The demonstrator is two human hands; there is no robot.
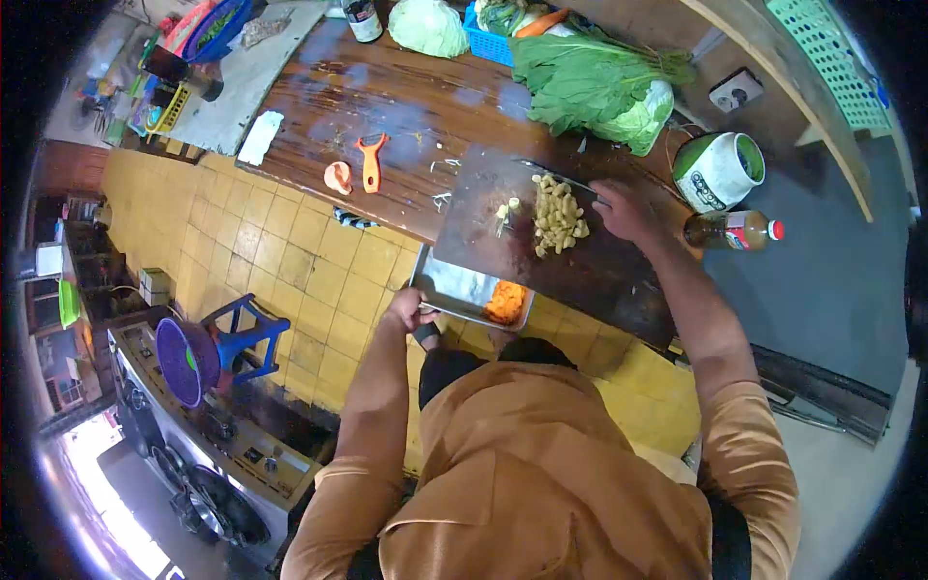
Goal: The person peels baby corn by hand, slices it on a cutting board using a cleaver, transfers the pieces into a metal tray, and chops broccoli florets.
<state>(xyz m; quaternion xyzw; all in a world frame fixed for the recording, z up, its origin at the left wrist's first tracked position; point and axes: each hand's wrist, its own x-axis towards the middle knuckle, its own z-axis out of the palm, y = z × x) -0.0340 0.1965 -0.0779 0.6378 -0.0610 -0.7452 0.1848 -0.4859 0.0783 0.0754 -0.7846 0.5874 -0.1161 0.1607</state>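
Observation:
My left hand [413, 307] grips the left edge of a metal tray [454, 282], which is held just under the table's front edge. Orange grated or chopped food [506, 302] lies in the tray's right part. On the table, a dark cutting board [474, 232] bears a pile of pale chopped pieces [558, 215] and a few small whitish bits [507, 208]. My right hand [621, 210] is at the right of the pile, near the board's far edge, with its fingers bent; whether it holds anything is hidden.
An orange peeler [371, 161] lies on the wooden table [319, 106]. Cabbage [428, 27], leafy greens [590, 85] and a blue basket [490, 43] stand at the back. A white container [710, 174] and a bottle [732, 231] are at right; a blue stool [253, 338] is lower left.

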